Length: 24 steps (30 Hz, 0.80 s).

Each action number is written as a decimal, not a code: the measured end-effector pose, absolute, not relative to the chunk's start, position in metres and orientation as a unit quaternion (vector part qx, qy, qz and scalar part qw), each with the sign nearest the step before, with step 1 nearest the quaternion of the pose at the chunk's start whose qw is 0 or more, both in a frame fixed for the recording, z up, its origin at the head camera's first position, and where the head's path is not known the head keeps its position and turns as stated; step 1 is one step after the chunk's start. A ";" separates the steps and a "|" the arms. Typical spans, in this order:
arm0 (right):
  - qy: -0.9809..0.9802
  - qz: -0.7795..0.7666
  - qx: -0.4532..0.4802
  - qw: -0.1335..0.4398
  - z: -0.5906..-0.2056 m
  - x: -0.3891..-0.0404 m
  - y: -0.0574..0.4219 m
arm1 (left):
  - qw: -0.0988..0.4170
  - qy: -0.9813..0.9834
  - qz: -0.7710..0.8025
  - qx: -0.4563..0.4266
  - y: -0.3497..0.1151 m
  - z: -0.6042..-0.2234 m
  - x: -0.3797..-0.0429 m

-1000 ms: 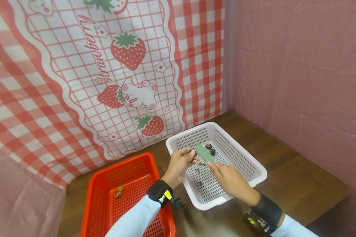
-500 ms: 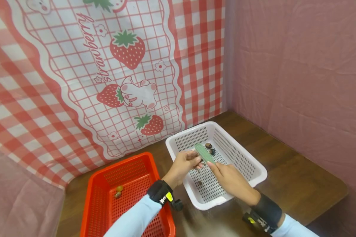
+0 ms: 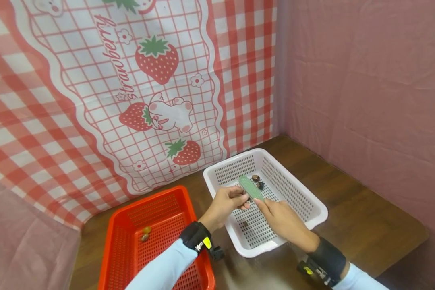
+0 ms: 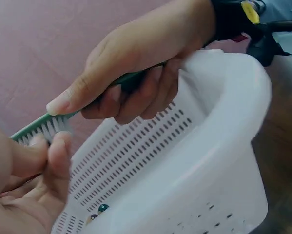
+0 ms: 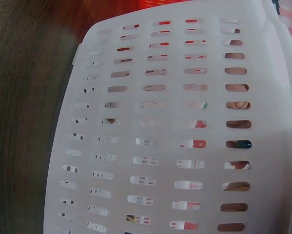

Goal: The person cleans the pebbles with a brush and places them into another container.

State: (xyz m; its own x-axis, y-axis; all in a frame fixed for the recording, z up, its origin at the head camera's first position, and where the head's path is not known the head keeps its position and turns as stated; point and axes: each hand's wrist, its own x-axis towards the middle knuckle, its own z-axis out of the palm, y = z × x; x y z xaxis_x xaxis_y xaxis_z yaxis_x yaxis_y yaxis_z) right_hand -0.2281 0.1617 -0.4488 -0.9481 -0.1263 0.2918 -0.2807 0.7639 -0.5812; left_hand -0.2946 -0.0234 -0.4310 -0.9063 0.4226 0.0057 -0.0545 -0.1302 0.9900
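Note:
My right hand [image 3: 284, 221] grips a green scrubbing brush [image 3: 251, 187] by its handle, thumb along its back, over the white basket [image 3: 318, 215]. White bristles [image 4: 50, 127] face down in the left wrist view. My left hand [image 3: 222, 204] is just under the brush head, with thumb and fingers pinched against the bristles. Whatever small thing it pinches is hidden by the fingers. On the basket floor lie a brown piece [image 3: 255, 177] and a dark piece [image 3: 260, 185], plus a small brown bit [image 3: 245, 223]. The right wrist view shows mainly the basket's slotted wall.
To the left stands a red basket [image 3: 110, 241] holding two small round pieces, one yellow [image 3: 146, 230] and one brownish [image 3: 144, 237]. Both baskets are on a brown wooden table [image 3: 369, 225]. A strawberry-print cloth [image 3: 235, 80] hangs behind, and a pink cloth [image 3: 366, 100] on the right.
My left hand has shifted slightly right and down, with its fingers closer under the bristles. The right hand and brush stay nearly in place.

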 end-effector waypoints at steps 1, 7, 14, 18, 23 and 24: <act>-0.932 0.326 0.109 0.119 -0.449 -0.228 0.162 | 0.156 0.639 0.740 0.139 -0.023 -0.431 -0.295; -0.932 0.327 0.104 0.119 -0.449 -0.227 0.162 | 0.134 0.634 0.754 0.110 -0.025 -0.425 -0.297; -0.931 0.324 0.107 0.128 -0.450 -0.228 0.163 | 0.133 0.626 0.761 0.111 -0.018 -0.431 -0.293; -0.930 0.326 0.107 0.129 -0.450 -0.229 0.162 | 0.120 0.612 0.776 0.090 -0.018 -0.430 -0.297; -0.931 0.329 0.102 0.123 -0.450 -0.227 0.163 | 0.168 0.650 0.732 0.121 -0.018 -0.431 -0.294; -0.931 0.329 0.103 0.123 -0.450 -0.227 0.163 | 0.162 0.647 0.736 0.116 -0.018 -0.430 -0.295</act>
